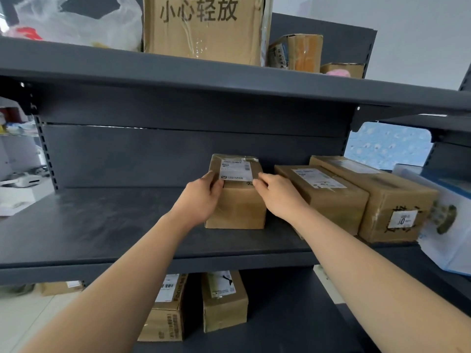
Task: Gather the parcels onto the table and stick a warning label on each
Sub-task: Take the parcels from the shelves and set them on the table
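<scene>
A: What step is this?

B: Gathering, I'd say. The person is taking a small box (pixel 237 207) that's standing on the middle shelf (pixel 102 225), roughly centre. No table in sight, and I'm seeing no warning sticker, only a shipping label (pixel 235 169) on top.

A: Hands?

B: Left hand (pixel 204 197) is gripping the box's left upper edge, fingers curled round it. Right hand (pixel 277 197) is gripping the right upper edge, fingers bent onto the top. Box bottom is sitting on the middle shelf.

A: Next move?

B: Probably lifting it and drawing it out off the middle shelf. It needs to clear the long box (pixel 328 197) just beside it, toward the right end of the middle shelf.

A: Contents?

B: Can't tell, everything's taped closed. Another long box (pixel 390 200) is lying further right on the middle shelf. Above the middle shelf: a big box (pixel 204 26) and a plastic bag (pixel 84 21) showing something red inside. Below the middle shelf: two more boxes (pixel 224 301), also sealed.
</scene>
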`<state>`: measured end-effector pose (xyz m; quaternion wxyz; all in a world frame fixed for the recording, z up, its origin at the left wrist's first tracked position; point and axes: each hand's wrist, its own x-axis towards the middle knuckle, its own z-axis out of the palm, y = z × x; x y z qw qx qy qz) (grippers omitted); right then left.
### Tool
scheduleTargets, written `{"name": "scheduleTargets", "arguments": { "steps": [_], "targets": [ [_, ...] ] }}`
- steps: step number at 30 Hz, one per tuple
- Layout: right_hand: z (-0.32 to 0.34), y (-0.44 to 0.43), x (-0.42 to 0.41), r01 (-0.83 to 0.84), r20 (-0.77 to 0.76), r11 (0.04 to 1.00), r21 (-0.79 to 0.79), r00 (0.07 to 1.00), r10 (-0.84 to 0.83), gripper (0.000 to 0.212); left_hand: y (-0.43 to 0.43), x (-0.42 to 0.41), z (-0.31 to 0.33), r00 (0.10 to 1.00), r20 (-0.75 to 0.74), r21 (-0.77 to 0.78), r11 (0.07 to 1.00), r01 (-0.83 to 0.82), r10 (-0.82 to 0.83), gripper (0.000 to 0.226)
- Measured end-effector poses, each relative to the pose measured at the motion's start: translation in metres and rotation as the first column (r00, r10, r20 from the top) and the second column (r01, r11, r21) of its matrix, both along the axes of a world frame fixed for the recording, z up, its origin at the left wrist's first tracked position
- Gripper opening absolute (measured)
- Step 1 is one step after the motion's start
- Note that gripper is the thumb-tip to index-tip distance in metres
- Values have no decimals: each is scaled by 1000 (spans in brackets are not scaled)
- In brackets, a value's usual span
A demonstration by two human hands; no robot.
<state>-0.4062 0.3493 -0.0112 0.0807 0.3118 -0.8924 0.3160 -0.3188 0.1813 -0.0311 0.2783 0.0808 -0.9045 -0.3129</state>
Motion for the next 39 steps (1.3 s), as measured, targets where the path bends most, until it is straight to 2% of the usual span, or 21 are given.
{"name": "scheduleTargets", "arguments": {
  "steps": [3, 7, 10, 15, 18, 23, 31, 35, 39],
  "targets": [
    [-2, 6, 12, 8, -26, 1000, -22, 1000, -9, 50, 2, 12, -3, 998, -55, 11, 999, 32, -31, 32],
    [-5, 18, 45, 41, -93, 998, -50, 995, -45, 52, 8, 36, -6, 992, -108, 21, 998, 62, -60, 50],
    [-6, 27, 77, 85, -147, 994, -74, 984, -96, 52, 10, 58, -7, 986, -118, 28, 993, 119, -115, 55],
    [-10, 42, 146, 168, -168, 977, -134, 968, -189, 51, 17, 108, -7, 955, -183, 27, 969, 244, -235, 53],
    [-15, 53, 194, 233, -166, 956, -177, 951, -262, 52, 22, 140, -11, 912, -237, 34, 935, 353, -336, 38],
    [-38, 78, 273, 402, -165, 898, -177, 888, -430, 51, 44, 187, -28, 842, -229, 71, 854, 515, -488, 41],
    [-74, 149, 397, 653, -34, 739, -169, 745, -666, 45, 120, 245, -60, 690, -125, 102, 683, 723, -713, 47],
    [-88, 194, 467, 769, -33, 623, -143, 625, -780, 39, 178, 283, -77, 554, -67, 97, 547, 832, -830, 43],
    [-101, 247, 546, 865, -26, 488, -119, 488, -872, 41, 249, 331, -92, 409, -21, 122, 404, 907, -912, 39]
  ]
}}
